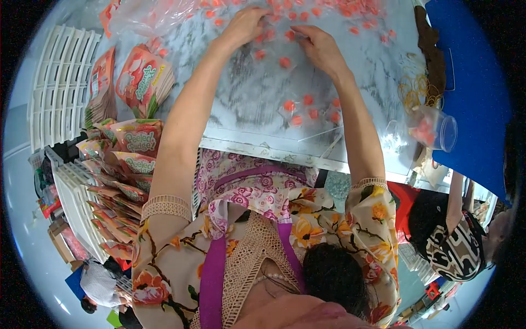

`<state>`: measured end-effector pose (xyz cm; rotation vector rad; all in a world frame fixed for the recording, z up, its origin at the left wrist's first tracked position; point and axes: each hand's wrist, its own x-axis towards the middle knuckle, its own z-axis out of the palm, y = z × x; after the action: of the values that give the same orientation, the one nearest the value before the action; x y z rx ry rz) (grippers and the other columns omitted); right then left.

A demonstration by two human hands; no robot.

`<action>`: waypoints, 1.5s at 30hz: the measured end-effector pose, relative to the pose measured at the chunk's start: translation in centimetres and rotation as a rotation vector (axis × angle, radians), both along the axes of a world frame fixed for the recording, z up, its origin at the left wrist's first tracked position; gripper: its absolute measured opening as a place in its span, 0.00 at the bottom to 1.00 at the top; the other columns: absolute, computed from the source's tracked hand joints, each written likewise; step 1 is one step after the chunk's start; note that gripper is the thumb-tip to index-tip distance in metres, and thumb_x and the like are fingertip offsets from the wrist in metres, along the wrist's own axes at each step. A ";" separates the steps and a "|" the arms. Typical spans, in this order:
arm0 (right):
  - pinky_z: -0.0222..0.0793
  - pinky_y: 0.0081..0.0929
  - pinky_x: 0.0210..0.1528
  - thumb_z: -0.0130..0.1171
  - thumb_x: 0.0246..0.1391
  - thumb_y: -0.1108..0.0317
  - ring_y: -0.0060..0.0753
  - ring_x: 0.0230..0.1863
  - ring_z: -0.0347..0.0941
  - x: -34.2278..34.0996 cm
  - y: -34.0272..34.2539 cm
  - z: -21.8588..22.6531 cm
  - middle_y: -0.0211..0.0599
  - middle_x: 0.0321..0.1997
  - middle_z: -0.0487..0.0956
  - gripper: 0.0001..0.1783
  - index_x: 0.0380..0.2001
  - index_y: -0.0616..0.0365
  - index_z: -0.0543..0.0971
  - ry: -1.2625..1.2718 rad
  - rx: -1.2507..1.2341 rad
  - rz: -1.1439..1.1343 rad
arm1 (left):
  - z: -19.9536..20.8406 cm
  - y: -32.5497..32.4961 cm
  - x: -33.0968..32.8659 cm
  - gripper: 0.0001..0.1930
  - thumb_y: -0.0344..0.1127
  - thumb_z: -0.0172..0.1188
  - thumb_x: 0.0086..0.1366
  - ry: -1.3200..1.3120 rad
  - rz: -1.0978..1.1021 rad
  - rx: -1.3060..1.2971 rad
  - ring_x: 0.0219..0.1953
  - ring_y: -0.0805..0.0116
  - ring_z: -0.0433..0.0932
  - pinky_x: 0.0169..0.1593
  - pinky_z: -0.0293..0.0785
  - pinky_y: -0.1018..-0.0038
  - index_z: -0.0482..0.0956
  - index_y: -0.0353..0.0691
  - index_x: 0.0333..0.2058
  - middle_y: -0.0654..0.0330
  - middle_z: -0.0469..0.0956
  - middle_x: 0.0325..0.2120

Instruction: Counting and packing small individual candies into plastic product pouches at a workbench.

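Small red candies in clear wrappers (285, 62) lie scattered over the marbled tabletop (241, 104), thickest at its far edge. My left hand (246, 27) reaches among them, fingers loosely bent and pointing right, partly hiding the candies beside it. Facing it from the right, my right hand (322, 48) has its forefinger stretched out towards a wrapped candy (289, 35), its other fingers curled underneath. I see nothing held firmly in either hand. Nearer to me, a loose group of wrapped candies (313, 114) rests between my forearms.
Printed pouches (143, 79) lie at the table's left, with more pouches (126, 175) packed below them. A white slatted rack (63, 82) stands beyond. On the right are yellow rubber bands (413, 90) and a tipped clear cup (433, 130) holding candies. Another person (455, 244) is at lower right.
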<state>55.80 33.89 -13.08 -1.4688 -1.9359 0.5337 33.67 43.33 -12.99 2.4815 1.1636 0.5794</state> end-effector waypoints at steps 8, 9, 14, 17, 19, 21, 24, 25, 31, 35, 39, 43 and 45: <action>0.70 0.34 0.52 0.50 0.52 0.78 0.45 0.47 0.75 0.0 0.1 -0.7 0.43 0.47 0.79 0.24 0.54 0.54 0.75 -0.106 0.005 0.054 | 1.0 -2.3 0.4 0.27 0.20 0.53 0.54 -0.029 -0.033 -0.047 0.45 0.52 0.76 0.48 0.74 0.64 0.75 0.48 0.53 0.52 0.74 0.44; 0.70 0.34 0.51 0.50 0.52 0.78 0.46 0.46 0.76 -0.1 0.3 -0.7 0.43 0.45 0.79 0.24 0.54 0.54 0.75 -0.088 -0.034 0.020 | 1.0 -2.1 0.5 0.28 0.20 0.53 0.54 0.020 -0.047 -0.043 0.45 0.52 0.76 0.48 0.74 0.64 0.75 0.49 0.54 0.51 0.74 0.44; 0.71 0.35 0.49 0.50 0.51 0.78 0.47 0.44 0.76 -0.3 1.2 -0.9 0.45 0.41 0.80 0.24 0.53 0.55 0.75 -0.095 0.040 -0.008 | 1.0 -2.1 0.8 0.31 0.19 0.52 0.54 0.026 -0.036 -0.097 0.44 0.53 0.75 0.48 0.73 0.65 0.72 0.51 0.57 0.51 0.74 0.42; 0.71 0.36 0.49 0.48 0.48 0.80 0.48 0.44 0.76 -0.2 2.3 -1.0 0.47 0.42 0.79 0.26 0.53 0.56 0.75 -0.163 0.078 -0.019 | 0.9 -2.1 0.8 0.25 0.24 0.54 0.53 -0.007 -0.041 -0.091 0.43 0.51 0.75 0.48 0.72 0.62 0.76 0.46 0.52 0.50 0.75 0.37; 0.71 0.37 0.49 0.46 0.45 0.82 0.49 0.44 0.76 -0.3 2.8 -1.2 0.49 0.42 0.80 0.27 0.51 0.57 0.77 -0.178 0.174 0.008 | 1.1 -2.0 1.0 0.26 0.24 0.54 0.54 -0.001 -0.082 -0.102 0.43 0.51 0.75 0.49 0.72 0.63 0.75 0.47 0.53 0.49 0.75 0.37; 0.71 0.40 0.49 0.50 0.43 0.81 0.50 0.45 0.75 -0.5 3.0 -1.5 0.49 0.41 0.80 0.25 0.48 0.56 0.78 -0.180 0.165 0.020 | 1.2 -2.2 1.0 0.26 0.24 0.54 0.54 0.005 -0.104 -0.082 0.44 0.50 0.75 0.49 0.72 0.63 0.75 0.47 0.53 0.49 0.74 0.38; 0.71 0.42 0.49 0.53 0.42 0.80 0.50 0.47 0.74 -0.1 3.0 -1.5 0.48 0.41 0.80 0.23 0.45 0.54 0.80 -0.170 0.185 0.039 | 1.2 -2.3 0.7 0.30 0.20 0.52 0.53 0.025 -0.087 -0.097 0.43 0.52 0.74 0.48 0.72 0.65 0.73 0.50 0.56 0.51 0.73 0.40; 0.71 0.41 0.49 0.53 0.42 0.80 0.50 0.47 0.74 0.0 2.9 -1.5 0.46 0.42 0.80 0.22 0.44 0.53 0.81 -0.158 0.213 0.047 | 1.3 -2.4 0.7 0.34 0.16 0.50 0.51 0.038 -0.047 -0.134 0.42 0.55 0.74 0.46 0.72 0.66 0.72 0.52 0.57 0.52 0.71 0.41; 0.72 0.41 0.50 0.52 0.45 0.79 0.49 0.46 0.75 -0.5 3.5 -1.6 0.43 0.41 0.81 0.24 0.47 0.49 0.80 -0.196 0.106 0.025 | 0.8 -1.8 0.9 0.32 0.17 0.51 0.53 0.057 -0.074 -0.123 0.43 0.55 0.74 0.47 0.72 0.67 0.73 0.53 0.57 0.52 0.72 0.41; 0.72 0.42 0.49 0.52 0.46 0.78 0.49 0.46 0.75 -0.7 3.6 -1.4 0.43 0.41 0.81 0.26 0.49 0.48 0.79 -0.149 0.094 0.006 | 0.3 -1.5 0.2 0.34 0.15 0.50 0.52 0.068 -0.111 -0.031 0.45 0.54 0.73 0.47 0.71 0.66 0.72 0.53 0.57 0.52 0.72 0.42; 0.72 0.38 0.47 0.48 0.43 0.83 0.46 0.40 0.77 -1.0 3.7 -0.9 0.44 0.36 0.81 0.29 0.51 0.53 0.78 -0.205 0.076 0.035 | 0.9 -2.0 0.8 0.31 0.20 0.54 0.51 0.039 0.035 -0.138 0.46 0.51 0.72 0.50 0.72 0.65 0.72 0.45 0.57 0.50 0.70 0.42; 0.72 0.42 0.47 0.48 0.47 0.78 0.49 0.44 0.76 -1.9 3.9 0.4 0.44 0.40 0.81 0.27 0.51 0.45 0.79 -0.270 0.025 0.090 | 0.3 -1.8 -0.3 0.34 0.16 0.47 0.50 0.110 -0.014 -0.105 0.48 0.51 0.72 0.50 0.71 0.67 0.72 0.46 0.57 0.49 0.70 0.47; 0.72 0.42 0.47 0.49 0.46 0.79 0.48 0.44 0.76 -1.8 4.1 0.1 0.45 0.40 0.81 0.27 0.50 0.46 0.79 -0.225 0.042 0.139 | 0.4 -2.1 -1.3 0.32 0.18 0.51 0.51 0.130 -0.046 -0.102 0.48 0.52 0.72 0.50 0.71 0.67 0.72 0.46 0.57 0.49 0.69 0.49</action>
<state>53.96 37.97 -13.00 -1.4266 -2.2226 0.3996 32.34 41.26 -12.60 2.4821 1.1499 0.3413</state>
